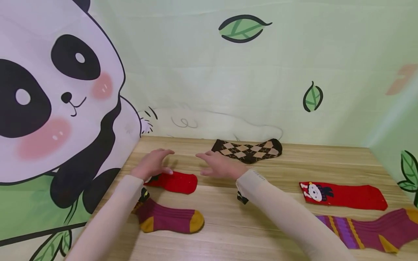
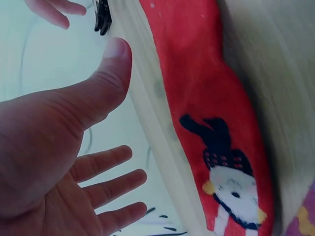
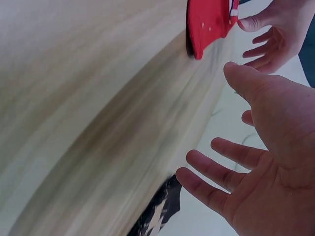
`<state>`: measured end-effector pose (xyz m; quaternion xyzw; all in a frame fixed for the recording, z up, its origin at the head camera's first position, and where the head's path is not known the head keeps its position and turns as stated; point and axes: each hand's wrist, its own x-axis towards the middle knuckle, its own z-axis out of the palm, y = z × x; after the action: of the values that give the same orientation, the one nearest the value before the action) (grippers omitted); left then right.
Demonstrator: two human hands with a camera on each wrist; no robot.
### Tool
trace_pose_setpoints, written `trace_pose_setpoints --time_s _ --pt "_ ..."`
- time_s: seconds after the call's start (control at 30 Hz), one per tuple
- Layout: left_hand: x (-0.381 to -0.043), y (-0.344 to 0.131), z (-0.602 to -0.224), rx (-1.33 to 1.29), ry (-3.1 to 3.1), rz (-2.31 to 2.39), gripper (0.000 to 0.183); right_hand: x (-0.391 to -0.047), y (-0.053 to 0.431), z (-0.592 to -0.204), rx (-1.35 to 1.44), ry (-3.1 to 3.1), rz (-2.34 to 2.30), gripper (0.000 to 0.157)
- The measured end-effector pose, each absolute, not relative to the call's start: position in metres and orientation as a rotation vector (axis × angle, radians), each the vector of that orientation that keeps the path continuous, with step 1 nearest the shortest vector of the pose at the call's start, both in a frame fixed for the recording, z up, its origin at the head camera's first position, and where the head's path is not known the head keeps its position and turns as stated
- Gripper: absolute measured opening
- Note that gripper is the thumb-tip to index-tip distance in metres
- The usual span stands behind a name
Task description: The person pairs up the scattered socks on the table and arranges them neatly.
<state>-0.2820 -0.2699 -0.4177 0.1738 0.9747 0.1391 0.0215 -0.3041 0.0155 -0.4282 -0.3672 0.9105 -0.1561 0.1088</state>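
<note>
Leftmost, purple sock (image 1: 173,219) is lying on tabletop (image 1: 223,226); we are holding left hand (image 1: 151,165), fingers spread, by red sock (image 1: 183,183). Right hand (image 1: 223,165), fingers spread, is hovering near checked sock (image 1: 251,151). Rightmost: second red sock (image 1: 352,197), second purple sock (image 1: 370,232). We are judging: pre-grasp; next is probably needing pinch. No container showing.

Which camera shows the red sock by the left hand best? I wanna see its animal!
The left wrist camera: the red sock is close there, and its animal picture shows large. In the head view, the left hand covers part of it. The right wrist view catches only one piece, at the top edge.
</note>
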Motion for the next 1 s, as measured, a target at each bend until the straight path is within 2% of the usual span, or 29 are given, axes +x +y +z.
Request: trace_pose_setpoints --time_s 0.43,1.0 --pt "-0.278 -0.294 -0.425 0.298 3.071 0.265 0.076 -0.293 -0.004 -0.433 -1.124 2.672 -0.404 0.075" --pt "-0.274 -0.308 -0.434 0.277 3.037 0.246 0.066 -0.288 -0.024 -0.442 -1.264 2.662 -0.268 0.075"
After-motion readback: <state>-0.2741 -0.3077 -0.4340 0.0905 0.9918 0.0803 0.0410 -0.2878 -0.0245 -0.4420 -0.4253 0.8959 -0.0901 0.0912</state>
